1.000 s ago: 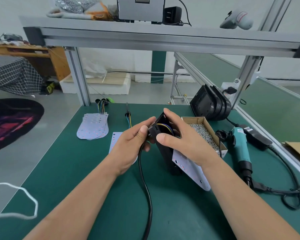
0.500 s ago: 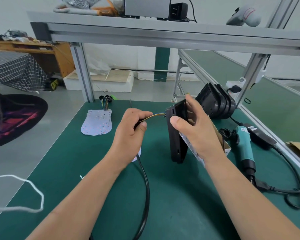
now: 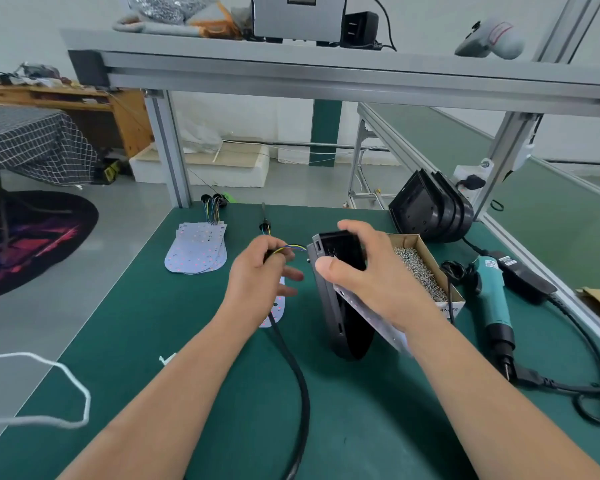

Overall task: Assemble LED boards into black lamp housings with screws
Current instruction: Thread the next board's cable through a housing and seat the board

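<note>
Wiring is judged to be the step in hand, ahead of any screwing. Coloured wires [image 3: 295,247] are stretched between the left hand [image 3: 260,275] and the upper end of the black lamp housing [image 3: 340,320], apparently threaded through it.

The housing is stood on edge near the middle of the green tabletop [image 3: 187,341]. It is steadied by the right hand [image 3: 371,282], whose grip is closed over the top, with the fingers curled across the upper rim and the thumb pressed to the near face. An LED board [image 3: 378,317] is held against the housing's right side under the same palm, slanting downward.

The left grip is pinched on the end of the black cable [image 3: 300,393] where the wires emerge, and the lower fingers are spread loose.

No screw appears to have been driven yet. For the next move, slack in the wires would need to be taken up, the housing laid flat with its cavity upward, and the board seated inside. Only then could a screw be taken from the cardboard box [image 3: 447,308] just behind the right hand, and the teal electric screwdriver [image 3: 490,296] be lifted from the right. Care would be needed so that no wire is trapped beneath the board.
</note>
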